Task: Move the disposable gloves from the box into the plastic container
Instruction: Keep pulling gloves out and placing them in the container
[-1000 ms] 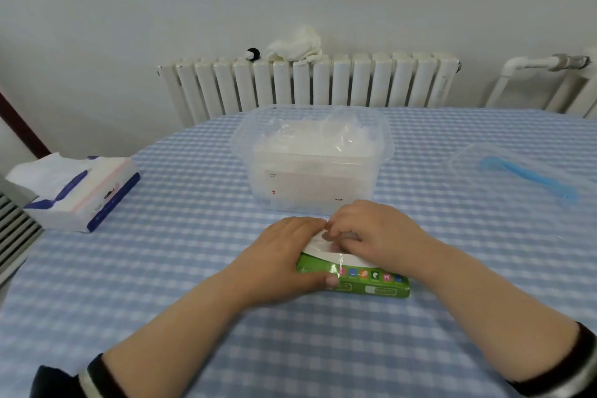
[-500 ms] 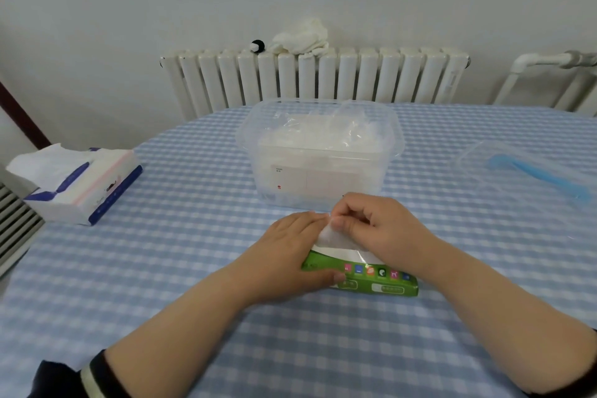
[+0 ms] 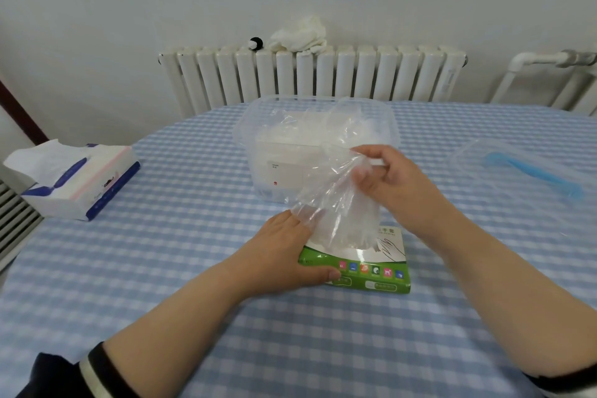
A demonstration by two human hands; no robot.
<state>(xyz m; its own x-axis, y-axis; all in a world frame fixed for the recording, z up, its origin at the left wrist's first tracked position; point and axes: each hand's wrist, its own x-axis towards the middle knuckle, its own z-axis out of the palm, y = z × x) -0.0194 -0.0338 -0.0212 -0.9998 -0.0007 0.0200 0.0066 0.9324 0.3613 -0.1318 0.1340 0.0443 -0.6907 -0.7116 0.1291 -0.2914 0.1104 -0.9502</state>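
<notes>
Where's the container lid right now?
In the head view the clear lid lies on the checked table, far right, beyond the right hand, apart from the plastic container.

A light blue and white checked cloth covers the bench (image 3: 193, 236). The flat cardboard glove box (image 3: 371, 275) is bright green with a white top and a row of small coloured icons. The thin plastic glove (image 3: 332, 203) is clear and colourless, as is the rectangular plastic container (image 3: 258, 126), whose white label carries a red dot. The clear container lid (image 3: 504, 165) has a blue strip. The soft tissue pack (image 3: 80, 184) is white, navy and pink. The ribbed radiator (image 3: 323, 77) is white, with a crumpled white cloth (image 3: 300, 35) on it.
</notes>
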